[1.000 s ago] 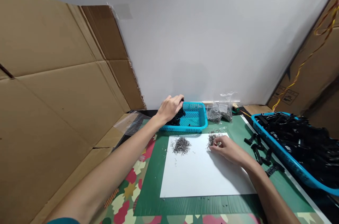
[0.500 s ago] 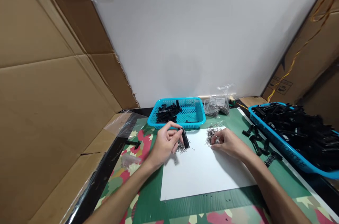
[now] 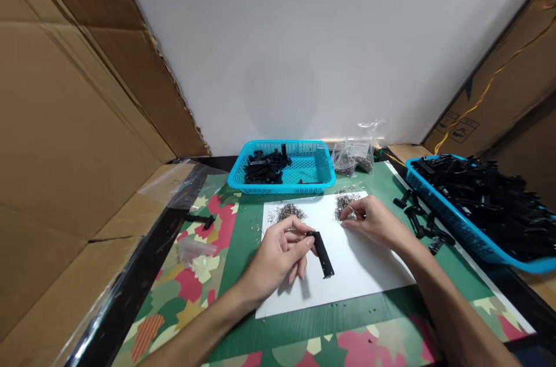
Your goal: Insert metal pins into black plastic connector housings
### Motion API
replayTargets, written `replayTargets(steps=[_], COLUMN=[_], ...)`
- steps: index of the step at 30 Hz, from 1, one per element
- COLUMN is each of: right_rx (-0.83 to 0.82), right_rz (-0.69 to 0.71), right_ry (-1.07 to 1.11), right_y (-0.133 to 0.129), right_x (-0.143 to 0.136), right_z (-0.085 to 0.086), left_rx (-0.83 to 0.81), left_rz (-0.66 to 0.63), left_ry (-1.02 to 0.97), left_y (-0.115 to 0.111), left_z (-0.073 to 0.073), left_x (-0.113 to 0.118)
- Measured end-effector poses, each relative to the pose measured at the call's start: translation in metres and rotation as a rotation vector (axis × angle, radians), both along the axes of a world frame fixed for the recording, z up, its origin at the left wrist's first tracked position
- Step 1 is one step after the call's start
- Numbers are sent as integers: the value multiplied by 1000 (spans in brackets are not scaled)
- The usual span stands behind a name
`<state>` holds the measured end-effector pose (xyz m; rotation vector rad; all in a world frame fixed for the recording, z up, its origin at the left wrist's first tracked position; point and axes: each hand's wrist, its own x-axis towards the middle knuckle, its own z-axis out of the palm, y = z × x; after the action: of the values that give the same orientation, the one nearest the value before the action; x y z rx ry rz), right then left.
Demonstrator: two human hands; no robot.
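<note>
My left hand (image 3: 284,251) pinches one end of a long black plastic part (image 3: 322,255), which slants down to the right above the white sheet (image 3: 360,265). At the edge of the right-hand pile of small metal pins (image 3: 344,203), my right hand (image 3: 369,217) has its thumb and fingers pressed together. Whatever lies between those fingertips is too small to make out. Another pile of small metal pieces (image 3: 290,212) is on the sheet just beyond my left hand.
A blue basket (image 3: 282,187) with black parts stands at the back, beside plastic bags of metal pieces (image 3: 354,161). To the right, a larger blue basket (image 3: 471,237) is heaped with black parts. Several loose black parts (image 3: 419,219) lie near it; one black part (image 3: 200,219) is at left.
My left hand has come nearer with the black part, away from the left pile, and the part is turned to show a broader face. My right hand stays at the right pile.
</note>
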<state>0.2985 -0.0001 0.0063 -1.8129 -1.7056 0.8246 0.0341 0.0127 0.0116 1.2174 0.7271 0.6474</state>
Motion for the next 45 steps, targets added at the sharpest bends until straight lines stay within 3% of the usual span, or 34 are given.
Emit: replayTargets(steps=[9, 15, 21, 27, 33, 45], right_rx=[-50, -108, -158, -60, 12, 53], right_rz=[60, 118, 136, 127, 100, 113], right_ry=[-64, -38, 65, 108, 61, 169], right_y=[-6, -9, -13, -12, -11, -12], right_x=[6, 9, 14, 6, -8, -8], right_z=[8, 12, 12, 10, 11, 12], left_rx=[-376, -471, -345, -197, -171, -141], left_rz=[-63, -95, -81, -110, -89, -87], left_ry=[-82, -217, -201, -163, -129, -87], left_y=[-6, -7, -8, -4, -3, 0], left_z=[13, 12, 7, -1, -5, -6], left_x=[-3, -4, -2, -2, -3, -4])
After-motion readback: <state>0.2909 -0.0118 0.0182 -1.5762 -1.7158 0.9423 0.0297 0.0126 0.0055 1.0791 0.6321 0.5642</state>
